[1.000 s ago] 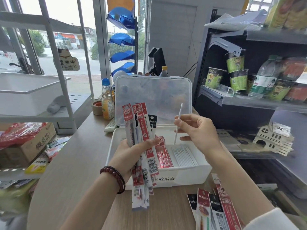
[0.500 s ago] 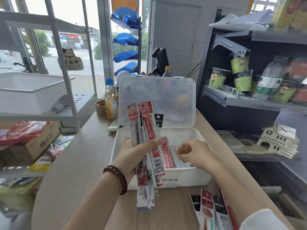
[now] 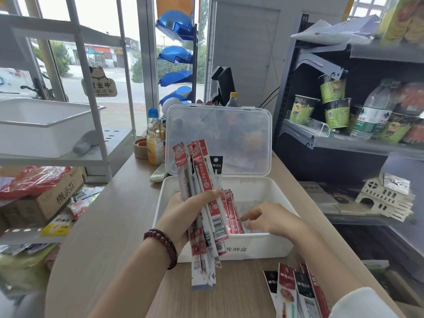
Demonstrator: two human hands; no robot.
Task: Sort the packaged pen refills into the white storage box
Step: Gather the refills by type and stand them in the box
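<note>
Presently, the left hand (image 3: 183, 212) is gripping a bundle of packaged refills (image 3: 203, 180), likely light, slick and bendy, so best taken mid-length, at nine o'clock of the white storage box (image 3: 257, 247), while the right hand (image 3: 270, 219) is lying loosely spread and empty inside at four o'clock.

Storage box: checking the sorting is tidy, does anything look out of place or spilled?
Nothing spilled or damaged. Red refill packs lie in a row inside the white storage box; loose packs fanned on the counter are the only strays.
</note>
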